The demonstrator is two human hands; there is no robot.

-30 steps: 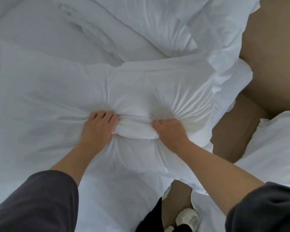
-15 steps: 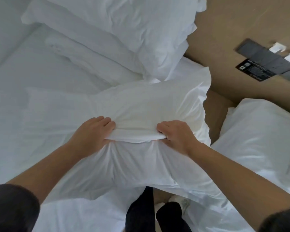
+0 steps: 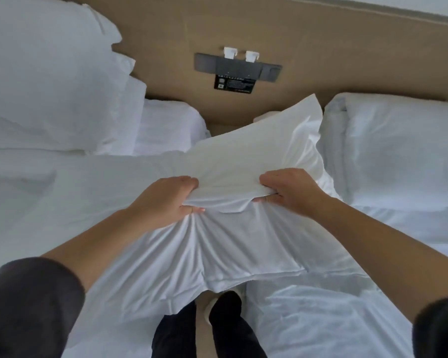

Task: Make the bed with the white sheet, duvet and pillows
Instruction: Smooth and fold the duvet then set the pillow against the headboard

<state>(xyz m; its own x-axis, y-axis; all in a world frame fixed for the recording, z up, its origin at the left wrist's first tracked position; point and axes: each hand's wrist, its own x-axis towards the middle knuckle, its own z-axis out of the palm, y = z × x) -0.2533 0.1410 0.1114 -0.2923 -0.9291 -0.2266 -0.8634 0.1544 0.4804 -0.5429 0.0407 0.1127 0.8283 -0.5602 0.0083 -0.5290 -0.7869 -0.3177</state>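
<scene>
Firmly, both hands grip one white pillow [image 3: 246, 244] at its middle. The left hand [image 3: 166, 200] has its fingers curled over a bunched ridge of the case and its thumb tucked beneath. The right hand [image 3: 290, 192] pinches the same ridge from the other side, with its thumb under the cloth. The fabric is drawn taut between the two hands, and creases fan downward from them. The pillow is held over the gap between two beds. Its far corner points toward the tan headboard panel [image 3: 334, 47], and its near edge hangs above the person's dark trousers [image 3: 217, 337]. Dark sleeves [image 3: 29, 306] cover both upper arms, while the forearms are bare. To the left, the pillow overlaps the right edge of the left bed [image 3: 36, 192], whose white covering lies flat. Two stacked pillows [image 3: 49, 73] sit at that bed's head end. To the right, another pillow [image 3: 398, 151] lies at the head end of the right bed [image 3: 334, 319], just beside the held one. On the headboard panel between the beds is a dark grey switch plate [image 3: 212, 64]. Two small white plugs [image 3: 229, 52] sit at its top edge, and a black label [image 3: 234, 85] is below it.
</scene>
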